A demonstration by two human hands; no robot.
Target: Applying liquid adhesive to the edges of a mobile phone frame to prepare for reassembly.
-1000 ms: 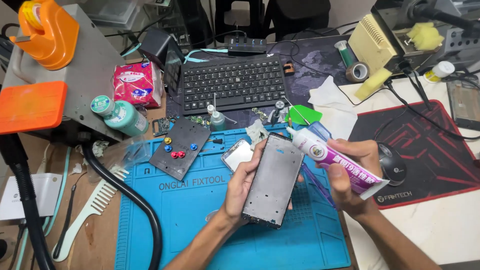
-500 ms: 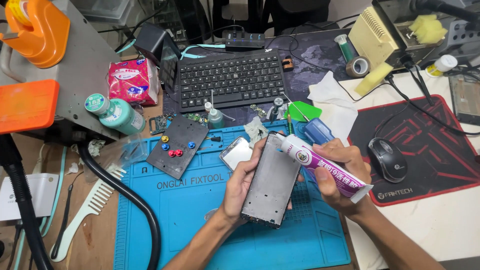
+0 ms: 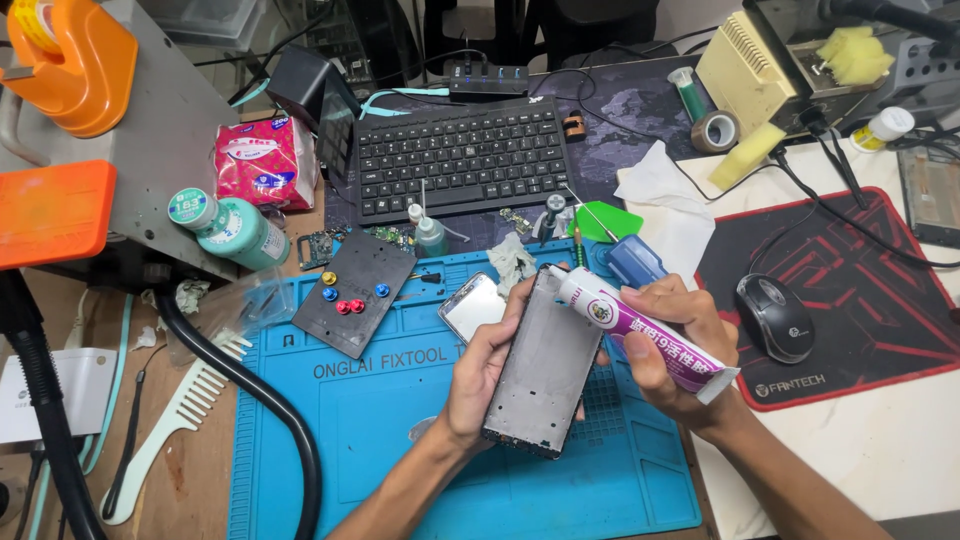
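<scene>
The phone frame (image 3: 543,365), a dark grey rectangular shell, stands tilted over the middle of the blue work mat (image 3: 400,460), held off its surface. The left hand (image 3: 480,365) wraps it from behind, thumb on its left edge, closed firmly around it. The right hand (image 3: 665,340) is clenched on a white and purple glue tube (image 3: 640,328), whose white nozzle end touches the frame's top right corner; the crimped tail points toward the mouse pad.

Just left of the frame lies a small reflective screen piece (image 3: 470,305), and further left a dark plate (image 3: 355,290) with red, blue and yellow knobs. A pink tissue pack (image 3: 262,160) sits at the keyboard's (image 3: 465,155) left end, with a teal round bottle (image 3: 235,230) on its side below. A tape roll (image 3: 715,130) lies near the yellow sponge (image 3: 745,155).

The mat's lower half is mostly bare; a black hose (image 3: 250,390) runs along its left edge, a pale comb (image 3: 175,425) beyond. The mouse (image 3: 772,315) rests just right of the right hand.
</scene>
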